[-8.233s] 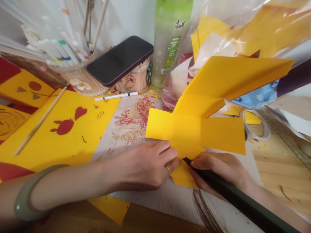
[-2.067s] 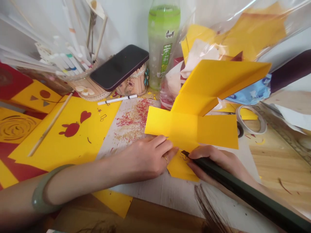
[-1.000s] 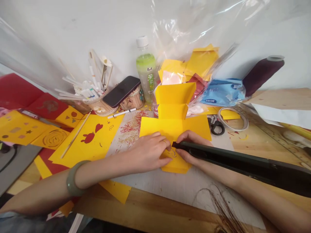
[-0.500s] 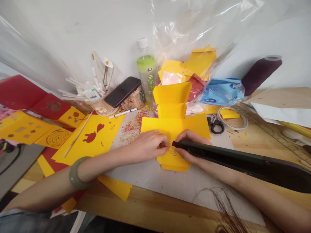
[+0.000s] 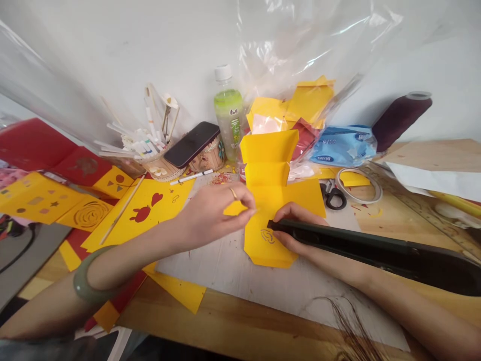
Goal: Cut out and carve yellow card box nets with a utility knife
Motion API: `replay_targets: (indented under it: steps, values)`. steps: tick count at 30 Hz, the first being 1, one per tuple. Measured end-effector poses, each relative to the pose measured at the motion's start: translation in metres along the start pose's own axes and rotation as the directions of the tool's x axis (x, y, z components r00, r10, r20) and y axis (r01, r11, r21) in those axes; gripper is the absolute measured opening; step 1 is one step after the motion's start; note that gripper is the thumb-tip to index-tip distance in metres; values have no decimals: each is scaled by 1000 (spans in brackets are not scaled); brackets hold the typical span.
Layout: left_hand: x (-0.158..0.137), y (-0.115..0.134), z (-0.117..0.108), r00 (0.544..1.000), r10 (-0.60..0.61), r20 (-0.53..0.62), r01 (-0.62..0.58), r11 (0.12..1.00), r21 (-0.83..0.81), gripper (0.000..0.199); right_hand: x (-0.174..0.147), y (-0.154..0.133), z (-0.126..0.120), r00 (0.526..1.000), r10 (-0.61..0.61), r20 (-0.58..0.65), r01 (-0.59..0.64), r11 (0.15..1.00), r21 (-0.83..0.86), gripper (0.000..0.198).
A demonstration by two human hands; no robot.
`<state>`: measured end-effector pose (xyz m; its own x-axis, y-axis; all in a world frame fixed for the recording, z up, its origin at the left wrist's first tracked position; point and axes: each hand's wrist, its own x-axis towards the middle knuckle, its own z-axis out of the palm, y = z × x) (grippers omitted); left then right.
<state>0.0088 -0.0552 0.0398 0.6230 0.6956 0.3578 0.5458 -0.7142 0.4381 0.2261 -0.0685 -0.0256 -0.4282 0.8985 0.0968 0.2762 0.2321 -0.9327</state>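
A yellow cross-shaped folded paper (image 5: 280, 198) lies on the white board (image 5: 233, 260), its far flap standing up. A small cut swirl (image 5: 267, 235) shows on its near flap. My right hand (image 5: 296, 235) rests on the paper and grips a long black tool (image 5: 361, 245), whose tip sits just right of the swirl. My left hand (image 5: 214, 213) is lifted above the paper's left flap, thumb and fingers pinched together. Whether a scrap is between them is too small to tell. A green bangle (image 5: 88, 276) circles that wrist.
A green bottle (image 5: 227, 115), a phone (image 5: 191, 144) on a wooden pen holder (image 5: 160, 168) and a plastic bag of papers (image 5: 296, 100) stand behind. Scissors (image 5: 332, 193), tape roll (image 5: 356, 183) and a purple spool (image 5: 400, 118) sit to the right. Yellow and red cut sheets (image 5: 150, 210) lie to the left.
My left hand has lifted off the paper and risen with pinched fingers, uncovering the cut swirl. The right hand and tool have stayed put. My head has pulled back since the earliest frames.
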Motion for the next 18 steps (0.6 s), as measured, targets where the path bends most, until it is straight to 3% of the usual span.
replay_targets:
  steps: [2, 6, 9, 11, 15, 18]
  values:
    - [8, 6, -14, 974, 60, -220, -69, 997, -35, 6, -1, -3, -2, 1000, 3, 26, -3, 1000, 3, 6]
    - [36, 3, -34, 827, 85, -555, -161, 983, -89, 6, -3, -5, -4, 1000, -14, 24, 14, 1000, 1, 5]
    - [71, -10, -44, 716, 168, -677, -248, 969, -21, 10, -4, -3, -3, 999, -14, 38, 14, 1000, -15, 4]
    - [96, -18, -49, 681, 201, -704, -271, 963, 13, 12, -4, -2, -3, 999, -21, 45, 22, 1000, -23, 4]
    - [140, -25, -54, 751, 129, -648, -127, 991, 50, 15, -4, 1, -2, 999, -21, 40, 23, 999, -40, 5]
    - [162, -25, -59, 755, 99, -648, -91, 995, 45, 16, -5, 3, -3, 998, -20, 59, 22, 999, -42, 5]
